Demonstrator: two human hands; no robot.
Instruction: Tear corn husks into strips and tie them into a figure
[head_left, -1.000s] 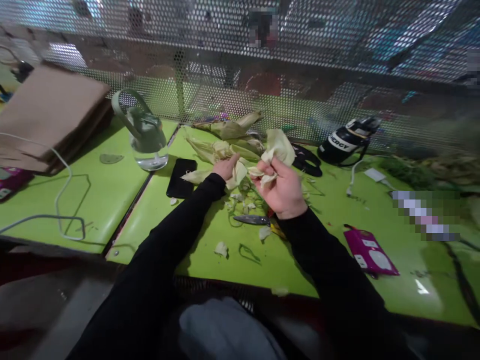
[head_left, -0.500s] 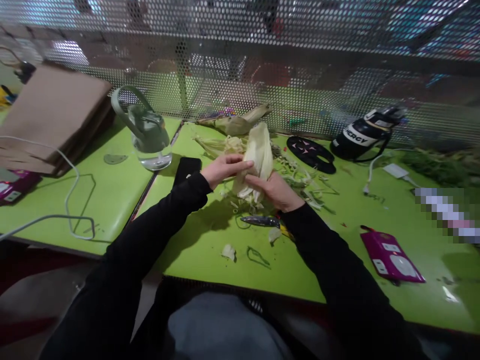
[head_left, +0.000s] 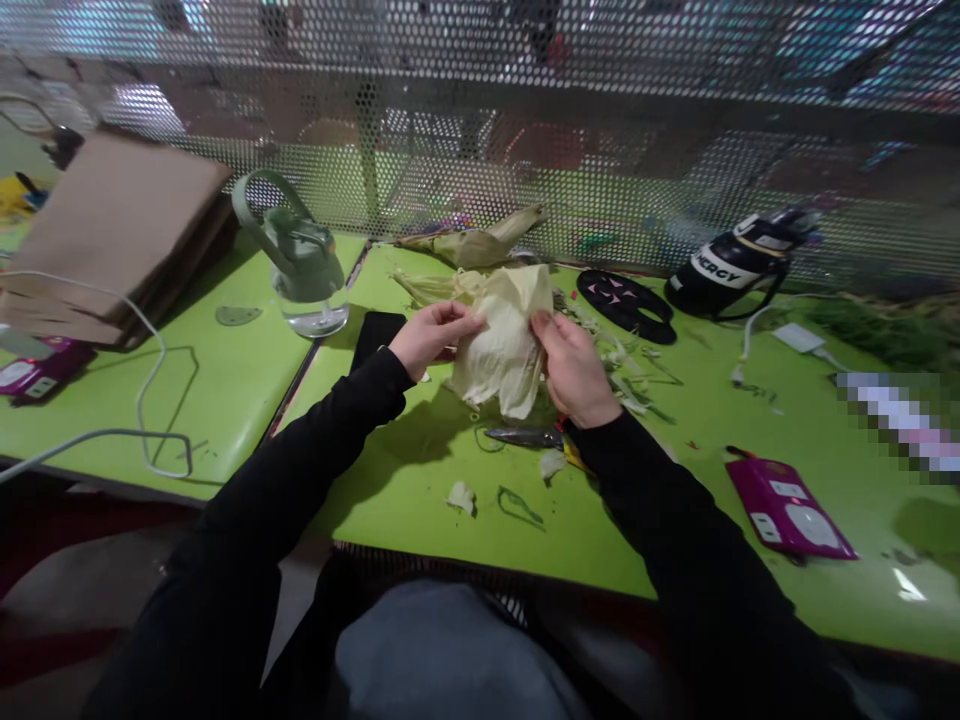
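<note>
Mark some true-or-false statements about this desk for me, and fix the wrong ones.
1. The left hand and right hand both hold the pale husk. True.
2. The dark blade is in the right hand. False: the dark blade lies on the tabletop.
3. The tabletop is green. True.
4. The ENERGY bottle stands left of the green-lidded bottle. False: the ENERGY bottle is right of it.
5. A purple box is right of the right hand. True.

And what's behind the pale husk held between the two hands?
Behind the pale husk, other husks show past its upper left edge, and green scraps beyond the right hand. Whatever sits directly behind it is covered.
</note>
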